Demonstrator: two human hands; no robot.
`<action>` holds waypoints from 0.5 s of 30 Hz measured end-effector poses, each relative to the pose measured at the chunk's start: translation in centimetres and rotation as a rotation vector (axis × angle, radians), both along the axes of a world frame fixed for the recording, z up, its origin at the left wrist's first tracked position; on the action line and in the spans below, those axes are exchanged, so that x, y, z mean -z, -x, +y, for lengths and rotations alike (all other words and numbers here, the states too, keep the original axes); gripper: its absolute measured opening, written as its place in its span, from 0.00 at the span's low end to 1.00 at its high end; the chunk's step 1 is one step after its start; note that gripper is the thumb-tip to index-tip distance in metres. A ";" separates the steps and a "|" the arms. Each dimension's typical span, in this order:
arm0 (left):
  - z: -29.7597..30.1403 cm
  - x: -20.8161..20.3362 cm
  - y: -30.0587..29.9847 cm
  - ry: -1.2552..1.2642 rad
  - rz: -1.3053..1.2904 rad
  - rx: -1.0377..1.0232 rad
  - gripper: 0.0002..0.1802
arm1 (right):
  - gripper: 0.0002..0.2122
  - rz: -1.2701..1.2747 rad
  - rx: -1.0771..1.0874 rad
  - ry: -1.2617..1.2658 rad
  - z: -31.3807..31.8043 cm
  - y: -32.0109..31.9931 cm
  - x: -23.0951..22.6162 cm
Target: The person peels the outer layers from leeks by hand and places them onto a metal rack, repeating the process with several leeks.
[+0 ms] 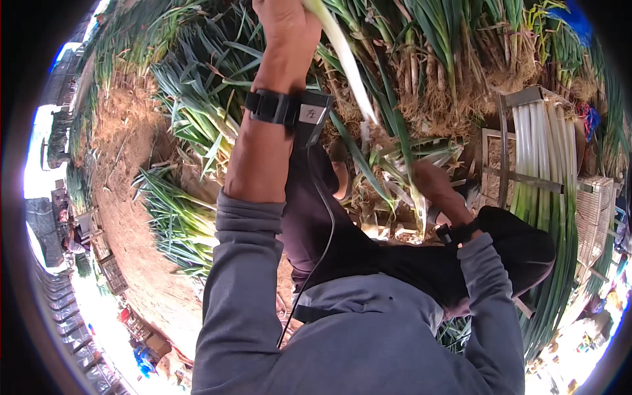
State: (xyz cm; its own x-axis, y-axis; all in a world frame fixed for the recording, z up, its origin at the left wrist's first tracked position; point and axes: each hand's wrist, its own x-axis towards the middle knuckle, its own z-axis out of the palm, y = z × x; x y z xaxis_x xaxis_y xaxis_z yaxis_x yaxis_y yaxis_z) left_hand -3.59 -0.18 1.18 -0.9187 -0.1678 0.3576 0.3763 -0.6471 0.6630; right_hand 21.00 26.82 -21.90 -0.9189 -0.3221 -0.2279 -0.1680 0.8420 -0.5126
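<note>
Up at the top edge, my left hand (280,16) is closed around a long green onion (343,62). Its white stalk slants down to a rooty brown end, while its upper part runs out of the picture. Lower and to the right, my right hand (432,182) is closed on a peeled onion leaf (400,135); the leaf hangs beside the stalk. Its fingertips are partly hidden. Beneath both hands lies a heap of stripped leaves and peelings (388,174), between my legs.
Bundles of unpeeled green onions (454,72) stand across the far side. More lie on the dirt ground (141,217) at left. At right, a metal rack (504,151) holds peeled onions (543,145), white ends up, beside a pale crate (596,214). A cable (329,227) hangs from my left wrist.
</note>
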 end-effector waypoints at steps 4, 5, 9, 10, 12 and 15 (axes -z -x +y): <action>0.2 0.0 -0.1 0.003 0.041 -0.087 0.24 | 0.16 0.383 0.177 0.531 -6.2 5.7 -11.0; 0.3 0.3 0.0 -0.027 0.001 -0.088 0.24 | 0.16 0.506 0.157 0.466 -7.1 6.5 -12.0; 0.2 0.3 0.5 -0.083 -0.062 -0.133 0.27 | 0.10 0.643 0.183 0.433 -9.5 8.6 -12.3; 0.2 0.2 0.5 -0.091 -0.094 -0.135 0.27 | 0.10 0.638 0.184 0.429 -9.3 8.9 -11.8; 0.4 0.3 0.4 -0.078 -0.093 -0.152 0.27 | 0.08 0.683 0.147 0.462 -8.8 9.2 -11.0; -0.6 0.7 0.5 -0.037 -0.067 -0.167 0.27 | 0.07 0.625 0.111 0.427 -9.2 8.2 -11.4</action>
